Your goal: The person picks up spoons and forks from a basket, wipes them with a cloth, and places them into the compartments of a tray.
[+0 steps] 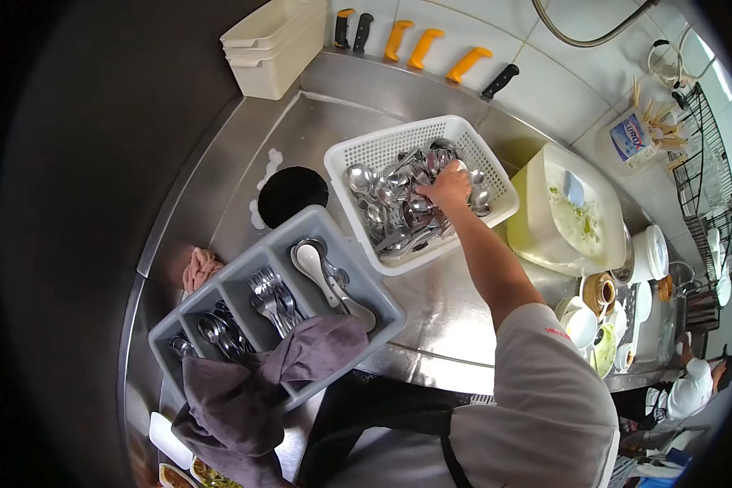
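Note:
My right hand (450, 187) reaches into a white perforated basket (351, 150) full of jumbled metal spoons and forks. Its fingers curl down over some of the cutlery (419, 207); the exact pieces under them are hard to make out. A purple-grey cloth (228, 407) is bunched over the near side of the grey cutlery tray (386, 321). My left hand does not show; the cloth seems to cover it. Forks (272, 297) lie in one tray compartment, and metal spoons (220, 329) lie in another. White spoons (313, 264) with metal ones fill the compartment nearest the basket.
A black round opening (293, 197) lies left of the basket. Stacked cream bins (276, 49) stand behind, and several knives (423, 49) line the wall. On the right are a tub of cloudy water (537, 195) and dirty dishes (577, 325). Another person (691, 390) stands far right.

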The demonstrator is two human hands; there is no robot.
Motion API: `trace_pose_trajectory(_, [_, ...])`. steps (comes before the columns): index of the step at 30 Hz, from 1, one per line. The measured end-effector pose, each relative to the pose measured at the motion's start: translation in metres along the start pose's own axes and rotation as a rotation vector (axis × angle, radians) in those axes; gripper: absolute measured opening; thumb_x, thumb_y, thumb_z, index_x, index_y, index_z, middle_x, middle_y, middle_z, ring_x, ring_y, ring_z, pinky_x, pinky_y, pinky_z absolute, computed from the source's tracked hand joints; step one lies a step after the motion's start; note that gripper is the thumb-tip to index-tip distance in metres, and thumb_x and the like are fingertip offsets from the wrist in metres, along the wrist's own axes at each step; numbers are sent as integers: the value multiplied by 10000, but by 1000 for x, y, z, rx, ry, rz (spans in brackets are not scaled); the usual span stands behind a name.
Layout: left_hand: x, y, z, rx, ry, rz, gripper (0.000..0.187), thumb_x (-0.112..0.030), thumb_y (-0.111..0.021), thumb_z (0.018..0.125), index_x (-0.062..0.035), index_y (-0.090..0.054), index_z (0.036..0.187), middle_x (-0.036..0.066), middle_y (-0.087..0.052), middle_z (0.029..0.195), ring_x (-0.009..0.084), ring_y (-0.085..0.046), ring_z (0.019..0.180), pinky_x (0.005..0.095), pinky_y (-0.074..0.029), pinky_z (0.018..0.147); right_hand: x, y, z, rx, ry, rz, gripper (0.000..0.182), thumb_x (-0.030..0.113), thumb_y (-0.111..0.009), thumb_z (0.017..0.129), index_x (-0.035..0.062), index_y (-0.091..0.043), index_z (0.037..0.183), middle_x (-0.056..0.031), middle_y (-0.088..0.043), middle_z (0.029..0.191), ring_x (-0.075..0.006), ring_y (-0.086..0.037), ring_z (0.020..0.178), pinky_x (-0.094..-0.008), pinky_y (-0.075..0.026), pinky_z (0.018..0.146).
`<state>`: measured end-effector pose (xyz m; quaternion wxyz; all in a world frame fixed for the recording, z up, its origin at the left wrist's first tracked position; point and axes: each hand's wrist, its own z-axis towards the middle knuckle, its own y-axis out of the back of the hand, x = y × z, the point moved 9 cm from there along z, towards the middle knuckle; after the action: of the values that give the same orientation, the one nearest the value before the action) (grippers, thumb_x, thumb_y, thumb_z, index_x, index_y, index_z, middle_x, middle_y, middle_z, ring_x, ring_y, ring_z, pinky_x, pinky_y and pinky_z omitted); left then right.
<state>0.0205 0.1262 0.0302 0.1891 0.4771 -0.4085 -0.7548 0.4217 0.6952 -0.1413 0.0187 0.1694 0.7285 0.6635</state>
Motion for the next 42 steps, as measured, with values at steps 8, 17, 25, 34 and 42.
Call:
trace_pose_trajectory(8, [-14, 3, -1, 1, -95, -25, 653, -353, -726, 829, -29, -471, 1335, 209, -534, 1258, 342, -528, 1208, 399, -399, 1060, -1, -12, 8, -244, 169, 352, 1039, 380, -998, 589, 34, -366, 1337, -239, -497, 1310, -386, -529, 1251, -452, -460, 1055])
trace_pose_trajectory(17, [-9, 0, -6, -29, -177, 120, 734, -381, -725, 839, -27, -444, 1417, 219, -522, 1334, 342, -511, 1260, 406, -370, 1103, 3, -12, -8, -110, -39, -139, 936, 657, -792, 753, -31, -508, 1321, -242, -515, 1362, -382, -502, 1261, -492, -409, 1047])
trace_pose_trajectory(25, [12, -18, 5, 72, -79, -9, 672, -339, -695, 877, -19, -446, 1412, 204, -536, 1327, 326, -516, 1255, 424, -368, 1102, 18, -25, 8, -70, 82, -40, 566, 224, -668, 864, -26, -447, 1321, -235, -667, 1221, -433, -575, 1242, -543, -377, 1065])
trace_pose_trajectory(34, [-52, 13, -6, -33, -131, 64, 698, -374, -811, 697, 0, -491, 1191, 208, -538, 1090, 398, -542, 1047, 474, -411, 948, 23, -20, 14, -45, 271, 259, 632, 273, -795, 765, 116, -438, 1262, -140, -733, 1064, -326, -705, 1045, -498, -409, 990])
trace_pose_trajectory(42, [-48, 23, -16, -144, -161, 99, 658, -347, -805, 701, 6, -491, 1158, 215, -531, 1064, 399, -539, 1020, 472, -410, 929, 22, 32, -1, -40, 387, 422, 735, 220, -853, 733, 88, -403, 1299, -229, -695, 1101, -425, -676, 1060, -473, -530, 939])
